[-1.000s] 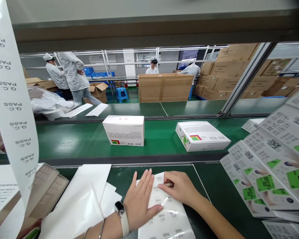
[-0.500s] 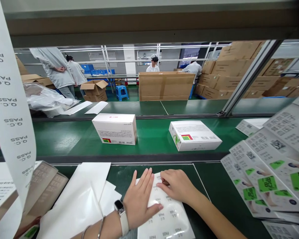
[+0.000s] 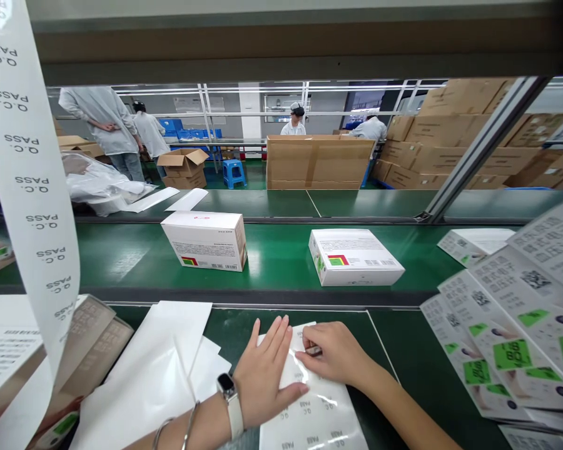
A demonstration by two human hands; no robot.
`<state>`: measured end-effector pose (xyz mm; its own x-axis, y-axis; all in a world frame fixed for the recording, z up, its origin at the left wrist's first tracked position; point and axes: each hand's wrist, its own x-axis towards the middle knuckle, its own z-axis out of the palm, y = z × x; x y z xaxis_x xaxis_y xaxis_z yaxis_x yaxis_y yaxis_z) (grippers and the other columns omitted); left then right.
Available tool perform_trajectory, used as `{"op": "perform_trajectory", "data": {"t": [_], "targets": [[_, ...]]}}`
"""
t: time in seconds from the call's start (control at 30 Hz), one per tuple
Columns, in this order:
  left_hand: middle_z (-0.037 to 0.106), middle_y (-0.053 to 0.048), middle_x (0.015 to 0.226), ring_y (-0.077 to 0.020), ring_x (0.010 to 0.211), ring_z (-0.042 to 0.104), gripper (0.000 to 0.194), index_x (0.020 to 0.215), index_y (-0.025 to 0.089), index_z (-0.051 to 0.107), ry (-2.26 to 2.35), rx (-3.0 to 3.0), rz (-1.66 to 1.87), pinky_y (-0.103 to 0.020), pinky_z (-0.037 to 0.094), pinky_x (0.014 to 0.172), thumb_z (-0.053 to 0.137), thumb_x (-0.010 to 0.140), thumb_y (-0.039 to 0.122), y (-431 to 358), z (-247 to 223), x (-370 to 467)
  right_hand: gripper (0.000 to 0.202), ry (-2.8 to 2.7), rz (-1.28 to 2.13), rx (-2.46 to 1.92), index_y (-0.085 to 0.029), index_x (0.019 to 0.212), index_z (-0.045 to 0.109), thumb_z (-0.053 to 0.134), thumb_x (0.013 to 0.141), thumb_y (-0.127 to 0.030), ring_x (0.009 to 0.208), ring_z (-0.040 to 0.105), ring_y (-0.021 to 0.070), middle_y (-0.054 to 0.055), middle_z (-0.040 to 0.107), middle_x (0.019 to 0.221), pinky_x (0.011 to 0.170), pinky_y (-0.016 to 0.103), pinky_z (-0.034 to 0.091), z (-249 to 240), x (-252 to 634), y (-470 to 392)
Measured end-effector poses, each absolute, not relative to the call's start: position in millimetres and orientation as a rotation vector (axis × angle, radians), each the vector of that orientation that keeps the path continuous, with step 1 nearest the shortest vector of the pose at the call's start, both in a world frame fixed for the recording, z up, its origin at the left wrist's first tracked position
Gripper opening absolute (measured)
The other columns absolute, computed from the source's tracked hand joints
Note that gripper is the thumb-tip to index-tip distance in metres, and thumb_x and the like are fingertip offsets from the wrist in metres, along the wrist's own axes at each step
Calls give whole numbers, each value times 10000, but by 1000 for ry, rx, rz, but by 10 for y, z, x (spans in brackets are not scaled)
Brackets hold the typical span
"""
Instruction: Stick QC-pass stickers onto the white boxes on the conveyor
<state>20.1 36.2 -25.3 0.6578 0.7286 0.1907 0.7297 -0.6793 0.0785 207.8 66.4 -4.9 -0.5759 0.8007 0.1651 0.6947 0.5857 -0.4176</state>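
A glossy sheet of clear Q.C. PASS stickers (image 3: 316, 415) lies on the dark green bench in front of me. My left hand (image 3: 267, 375) rests flat on its left side, fingers stretched out and thumb apart. At the sheet's upper right, my right hand (image 3: 333, 353) is closed in a pinch. A small shiny sticker (image 3: 314, 351) shows between its thumb and curled fingers; its print is not readable. Left of my hands lie blank white sheets (image 3: 141, 375), overlapping one another.
A strip of Q.C. PASS labels (image 3: 32, 181) hangs at the left before printed cartons (image 3: 4, 350). Beyond the bench, a green conveyor belt (image 3: 276, 250) carries a standing white box (image 3: 206, 240) and a flat one (image 3: 356, 256). Stacked printed cartons (image 3: 507, 331) fill the right side.
Both boxes on the belt have shifted left. My right hand has turned slightly, and the small sticker in its pinch shows more plainly. My left hand stays flat on the sheet.
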Motion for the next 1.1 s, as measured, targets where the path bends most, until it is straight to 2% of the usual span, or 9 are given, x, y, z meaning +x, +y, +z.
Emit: {"op": "perform_trajectory", "data": {"t": [0.17,0.23,0.37,0.5,0.63,0.77,0.93,1.1], "targets": [[179,-159,1373,-317,1250,169,726,1350,106,119,-1260,-2862,-343,-548,146,971,296,819,568,346,-275,201,216,-2179,1142,-1098,-184,584,441,564,691,-325,467,375,77,-48,444,520,456,193,296,49,2183,657],[182,-147,1375,-314,1247,185,738,1354,120,96,-1271,-2869,-346,-541,168,971,309,812,574,339,-277,200,224,-2037,1229,-1108,-182,597,448,573,691,-342,466,365,79,-47,427,518,444,196,297,141,2330,752],[184,-118,1378,-307,1244,199,727,1359,157,21,-1285,-2865,-363,-527,203,967,328,823,542,449,-158,217,224,-1860,887,-1285,-177,590,469,589,682,-342,515,398,101,-33,434,548,490,222,322,360,2784,1119],[168,-85,1389,-296,1257,159,646,1360,188,49,-1223,-2814,-449,-528,150,985,321,851,480,804,135,304,242,-1828,564,-1426,-184,545,470,590,673,-351,605,439,141,-20,461,558,565,250,343,451,3172,1496],[152,-66,1398,-277,1271,108,614,1357,199,84,-1170,-2799,-505,-518,116,997,333,855,450,1241,335,440,275,-1895,490,-1477,-189,517,469,582,665,-391,620,453,156,-13,492,537,560,252,339,390,3251,1725],[169,-62,1397,-274,1274,88,599,1348,201,138,-1107,-2821,-491,-530,100,995,373,845,425,1541,347,570,303,-1976,434,-1491,-190,508,480,568,669,-430,641,469,160,-11,522,530,591,255,337,341,3164,1838],[197,-59,1391,-275,1273,98,571,1330,224,204,-1025,-2815,-452,-549,108,984,399,833,425,1686,302,708,289,-2059,316,-1504,-186,529,499,562,678,-425,631,481,147,-30,530,509,648,265,316,329,3028,1905],[262,-62,1366,-316,1255,145,509,1282,269,312,-975,-2771,-429,-583,136,952,440,814,422,1757,266,725,301,-2151,157,-1516,-182,528,486,547,694,-424,627,483,137,-36,529,511,672,270,291,349,2836,1920]]}}
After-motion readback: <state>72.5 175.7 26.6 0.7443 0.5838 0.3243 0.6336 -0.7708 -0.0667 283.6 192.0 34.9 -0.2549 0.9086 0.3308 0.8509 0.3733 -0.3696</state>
